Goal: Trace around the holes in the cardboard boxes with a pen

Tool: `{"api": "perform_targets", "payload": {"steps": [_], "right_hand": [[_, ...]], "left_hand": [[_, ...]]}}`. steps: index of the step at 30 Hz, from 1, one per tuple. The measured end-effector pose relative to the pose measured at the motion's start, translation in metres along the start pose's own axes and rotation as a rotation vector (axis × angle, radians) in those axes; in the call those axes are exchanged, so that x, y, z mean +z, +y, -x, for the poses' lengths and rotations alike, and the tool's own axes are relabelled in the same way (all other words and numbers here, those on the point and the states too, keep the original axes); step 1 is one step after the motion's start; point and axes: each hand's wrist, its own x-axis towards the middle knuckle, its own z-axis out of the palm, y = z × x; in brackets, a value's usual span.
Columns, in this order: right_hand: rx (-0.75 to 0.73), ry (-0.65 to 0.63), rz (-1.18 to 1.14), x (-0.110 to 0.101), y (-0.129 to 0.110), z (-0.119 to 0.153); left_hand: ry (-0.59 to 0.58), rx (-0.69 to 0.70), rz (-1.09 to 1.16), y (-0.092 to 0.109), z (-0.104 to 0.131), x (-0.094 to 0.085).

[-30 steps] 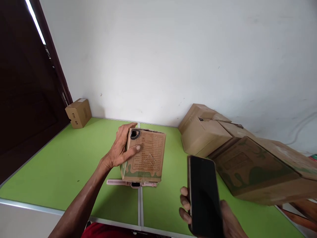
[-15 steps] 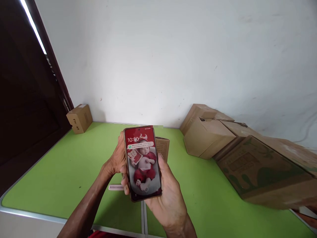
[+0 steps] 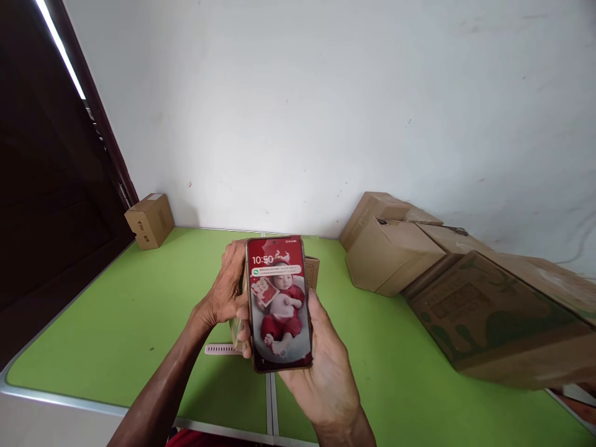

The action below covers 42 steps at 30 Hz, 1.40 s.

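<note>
A smartphone (image 3: 279, 323) with a lit lock screen, showing 10:50 and a baby picture, is held upright and tilted back in my right hand (image 3: 330, 366). My right thumb lies along its right edge, and the fingertips curl round its left edge. My left hand (image 3: 223, 288) is closed on the left side of a small cardboard box (image 3: 312, 270) standing behind the phone. Most of that box and some left fingertips are hidden by the phone. Below my left hand, a pale pink strap with a row of holes (image 3: 218, 349) lies on the table, its right end covered.
The green folding table (image 3: 116, 323) has a metal edge and a centre seam. A small carton (image 3: 149, 222) stands at the back left. Several larger cardboard boxes (image 3: 395, 257) crowd the right side. Behind are a white wall (image 3: 279, 112) and, at left, a dark door (image 3: 46, 186).
The phone in my right hand has shifted a little to the right, uncovering more of my left hand and the box's left side. My left hand stays at the box.
</note>
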Motion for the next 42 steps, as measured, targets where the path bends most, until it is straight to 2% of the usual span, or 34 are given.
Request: {"api": "perform_targets", "payload": {"steps": [3,7,10,15,19,23,27,33,37,42], "right_hand": [[-0.032,0.067,0.034,-0.007,-0.009,0.012],[-0.111,0.228,0.1,-0.032,-0.024,0.035],[-0.19,0.368,0.149,-0.064,-0.037,0.053],[-0.326,0.739,0.235,-0.133,-0.045,0.07],[-0.26,0.933,0.392,-0.182,-0.035,0.062],[-0.141,0.985,0.651,-0.21,-0.022,0.05],[-0.07,0.996,1.087,-0.223,-0.016,0.046],[-0.047,1.032,1.427,-0.224,-0.018,0.046],[-0.03,1.065,1.583,-0.224,-0.015,0.049],[-0.069,1.066,1.66,-0.223,-0.012,0.055]], "left_hand": [[0.012,0.033,0.033,0.007,0.0,-0.003],[0.003,-0.039,0.048,0.016,0.0,-0.006],[0.006,-0.072,0.061,0.019,0.0,-0.007],[0.0,-0.061,0.068,0.018,-0.001,-0.007],[-0.011,-0.049,0.054,0.019,-0.002,-0.006],[-0.018,-0.064,0.045,0.021,-0.004,-0.005],[-0.02,-0.048,0.043,0.02,-0.005,-0.004],[-0.02,-0.04,0.041,0.021,-0.006,-0.002],[-0.025,-0.038,0.039,0.023,-0.006,-0.002],[-0.005,-0.04,0.054,0.022,-0.005,-0.001]]}}
